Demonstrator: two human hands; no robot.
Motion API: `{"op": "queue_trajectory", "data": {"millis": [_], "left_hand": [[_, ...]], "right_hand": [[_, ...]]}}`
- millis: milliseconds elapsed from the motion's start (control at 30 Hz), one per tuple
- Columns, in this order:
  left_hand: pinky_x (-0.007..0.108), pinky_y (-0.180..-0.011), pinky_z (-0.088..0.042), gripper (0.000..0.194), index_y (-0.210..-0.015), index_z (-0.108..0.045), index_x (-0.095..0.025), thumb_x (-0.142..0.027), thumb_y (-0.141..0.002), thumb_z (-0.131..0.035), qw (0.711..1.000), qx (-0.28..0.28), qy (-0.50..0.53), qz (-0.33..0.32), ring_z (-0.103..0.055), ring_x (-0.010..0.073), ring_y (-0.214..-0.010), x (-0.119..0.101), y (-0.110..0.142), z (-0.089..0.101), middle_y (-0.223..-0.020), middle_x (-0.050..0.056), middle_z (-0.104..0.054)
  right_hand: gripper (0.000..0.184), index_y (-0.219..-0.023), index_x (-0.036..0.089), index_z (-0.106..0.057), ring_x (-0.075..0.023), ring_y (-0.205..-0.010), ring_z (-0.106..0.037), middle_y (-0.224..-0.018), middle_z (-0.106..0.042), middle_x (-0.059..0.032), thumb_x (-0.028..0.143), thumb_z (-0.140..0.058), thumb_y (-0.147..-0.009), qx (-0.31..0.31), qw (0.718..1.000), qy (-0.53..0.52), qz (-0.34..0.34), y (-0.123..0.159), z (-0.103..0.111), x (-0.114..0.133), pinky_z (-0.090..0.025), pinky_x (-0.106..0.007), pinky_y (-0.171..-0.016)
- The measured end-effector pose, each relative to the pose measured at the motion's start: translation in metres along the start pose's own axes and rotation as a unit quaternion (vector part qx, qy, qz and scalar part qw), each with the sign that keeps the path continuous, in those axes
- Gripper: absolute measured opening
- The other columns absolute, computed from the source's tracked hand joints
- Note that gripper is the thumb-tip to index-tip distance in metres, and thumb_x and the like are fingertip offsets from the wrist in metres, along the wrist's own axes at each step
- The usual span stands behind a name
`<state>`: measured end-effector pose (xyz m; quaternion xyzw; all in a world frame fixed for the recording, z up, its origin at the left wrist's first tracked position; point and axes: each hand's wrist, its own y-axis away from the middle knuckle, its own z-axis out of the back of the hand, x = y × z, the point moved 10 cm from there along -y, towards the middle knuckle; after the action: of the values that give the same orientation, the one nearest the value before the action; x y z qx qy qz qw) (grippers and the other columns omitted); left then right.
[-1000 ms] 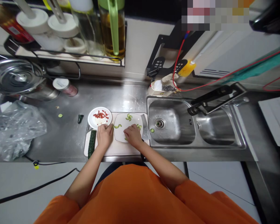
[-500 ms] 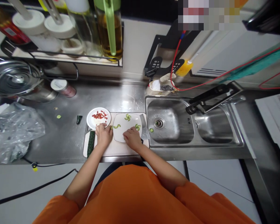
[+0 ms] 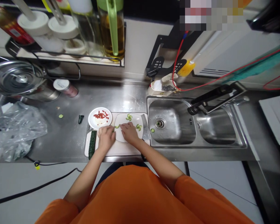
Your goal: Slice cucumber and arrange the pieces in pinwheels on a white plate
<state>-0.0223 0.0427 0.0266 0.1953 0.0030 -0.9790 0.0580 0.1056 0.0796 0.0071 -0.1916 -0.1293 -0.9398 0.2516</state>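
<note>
A square white plate [image 3: 125, 137] lies on the white cutting board [image 3: 121, 150], with cucumber slices [image 3: 129, 117] in small curved clusters near its top and right side. At its left side are more green slices [image 3: 117, 126]. My left hand [image 3: 106, 138] is at the plate's left edge, fingers bent together around a bit of green cucumber slice. Over the plate, my right hand [image 3: 130, 134] has its fingers together, tips beside the left slices; anything between them is hidden. A dark green cucumber piece [image 3: 92, 144] lies left of my left hand. Beyond it stands a round plate [image 3: 91, 120] with red berries [image 3: 101, 115].
A knife [image 3: 145, 126] rests along the board's right side, beside the double sink [image 3: 172, 141]. A cucumber end [image 3: 81, 119] and a slice [image 3: 61, 116] lie on the steel counter. Further left are a plastic bag [image 3: 23, 124], a can [image 3: 65, 88] and a lidded pot [image 3: 21, 79].
My right hand has moved left across the plate, from near the right cluster to the left slices. My left hand has shifted slightly, its fingers now closer to the plate's edge.
</note>
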Motion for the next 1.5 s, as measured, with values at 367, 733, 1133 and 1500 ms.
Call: {"op": "queue_trajectory", "data": {"millis": [367,733,1133,1500], "left_hand": [[0.041,-0.084,-0.034,0.028,-0.105,-0.067,-0.026,-0.031,-0.087,-0.046,0.999,0.03,-0.007,-0.028,-0.041,0.0273,-0.104,-0.023,-0.009,-0.017,-0.112,0.01,-0.056],[0.041,-0.083,-0.033,0.03,-0.107,-0.066,-0.026,-0.033,-0.089,-0.043,0.998,0.045,-0.021,-0.023,-0.04,0.0273,-0.105,-0.025,-0.009,-0.018,-0.113,0.011,-0.056],[0.041,-0.084,-0.032,0.031,-0.108,-0.066,-0.024,-0.033,-0.089,-0.043,0.999,0.039,-0.013,-0.027,-0.04,0.0278,-0.106,-0.024,-0.009,-0.018,-0.114,0.011,-0.057],[0.041,-0.084,-0.032,0.03,-0.108,-0.066,-0.025,-0.031,-0.088,-0.044,0.999,0.043,-0.01,-0.018,-0.04,0.0278,-0.106,-0.023,-0.009,-0.018,-0.114,0.011,-0.057]], "right_hand": [[0.04,-0.132,0.022,-0.047,-0.0272,-0.107,-0.035,-0.126,-0.051,-0.012,0.027,-0.032,-0.095,0.025,0.998,0.05,0.025,0.003,-0.009,0.01,-0.039,-0.036,-0.075],[0.041,-0.132,0.019,-0.044,-0.0275,-0.109,-0.033,-0.126,-0.049,-0.0137,0.021,-0.03,-0.094,0.036,0.996,0.075,0.04,0.003,-0.011,0.018,-0.038,-0.04,-0.078],[0.036,-0.128,0.018,-0.046,-0.0286,-0.115,-0.034,-0.122,-0.051,-0.014,0.02,-0.034,-0.094,0.022,0.995,0.082,0.056,0.003,-0.007,0.021,-0.035,-0.041,-0.083],[0.04,-0.132,0.019,-0.043,-0.0286,-0.119,-0.031,-0.123,-0.051,-0.0141,0.02,-0.033,-0.094,0.019,0.995,0.08,0.048,0.005,-0.002,0.019,-0.035,-0.041,-0.085]]}}
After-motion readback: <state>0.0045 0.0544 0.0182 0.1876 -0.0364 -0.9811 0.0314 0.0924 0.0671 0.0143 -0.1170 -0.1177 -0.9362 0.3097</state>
